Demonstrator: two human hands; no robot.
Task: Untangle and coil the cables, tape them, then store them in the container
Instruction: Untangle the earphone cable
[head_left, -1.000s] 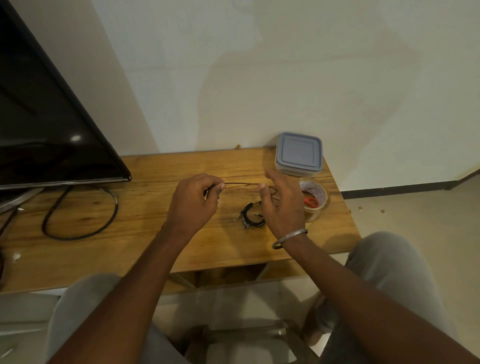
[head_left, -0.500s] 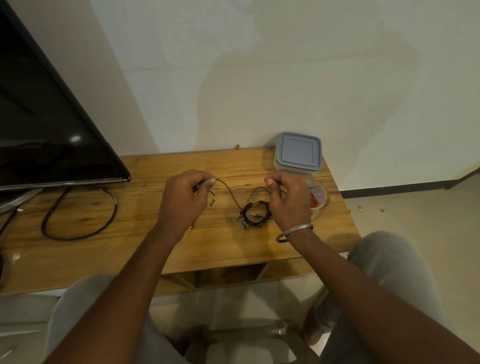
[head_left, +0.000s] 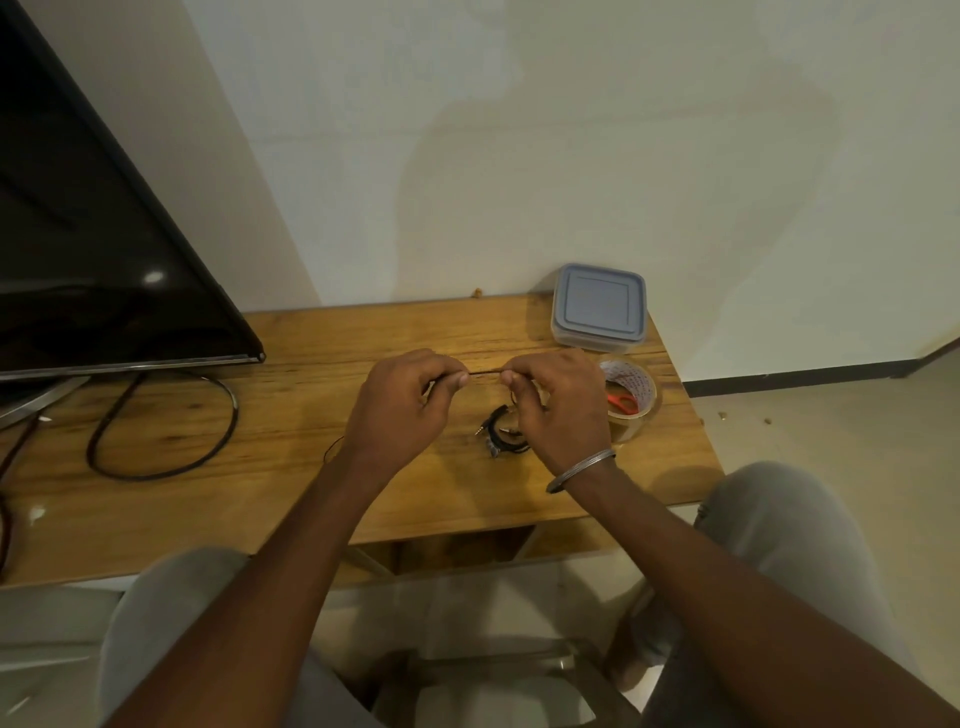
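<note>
Container lidded, right of centre, contents hidden | tape roll rings red object | left hand, right hand both pinch thin cable

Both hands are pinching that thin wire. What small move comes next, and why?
Probably fold the thin cable into a first loop: the left hand and right hand pinch a short, straight stretch between them, no knot showing there, and the tape roll sits close by.

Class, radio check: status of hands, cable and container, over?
Left hand and right hand pinch thin cable, taut between them. Cable bundle on table. Container lid on.
</note>
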